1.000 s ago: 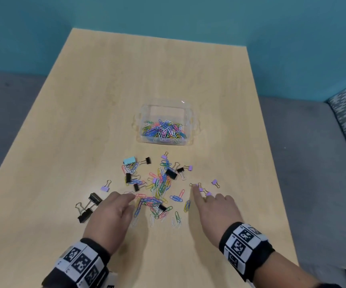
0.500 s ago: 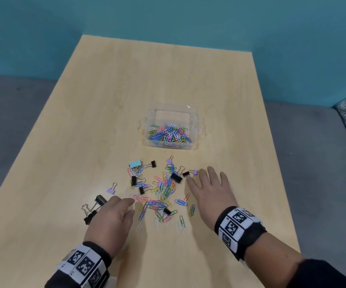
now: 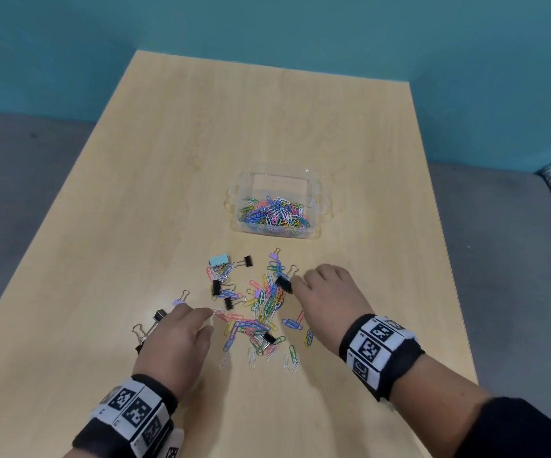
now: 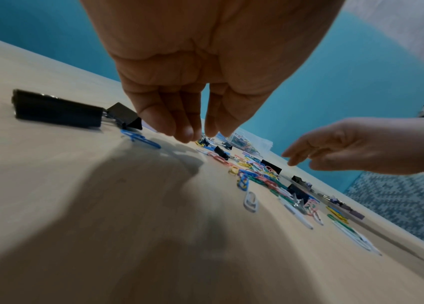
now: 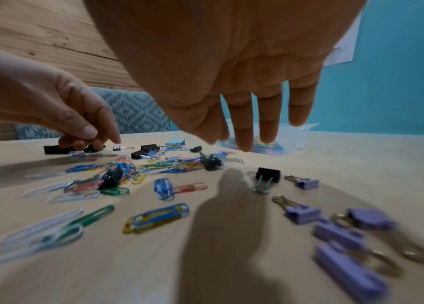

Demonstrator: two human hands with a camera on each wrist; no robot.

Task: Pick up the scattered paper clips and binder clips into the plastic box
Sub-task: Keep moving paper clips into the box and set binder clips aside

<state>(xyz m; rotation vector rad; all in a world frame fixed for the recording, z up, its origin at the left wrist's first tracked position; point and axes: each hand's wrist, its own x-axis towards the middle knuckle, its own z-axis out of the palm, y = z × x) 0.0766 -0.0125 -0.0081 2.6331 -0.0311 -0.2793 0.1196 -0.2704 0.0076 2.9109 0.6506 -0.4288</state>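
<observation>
Hiding purple binder clips (image 5: 301,214): right hand (image 3: 325,300)

- The left hand (image 3: 176,338) hovers palm down, fingers (image 4: 177,125) drooping together, holding nothing.
- The right hand (image 3: 325,300) hangs palm down, fingers (image 5: 244,127) extended downward and slightly spread, empty.
- Both wrists wear marker bands.
</observation>
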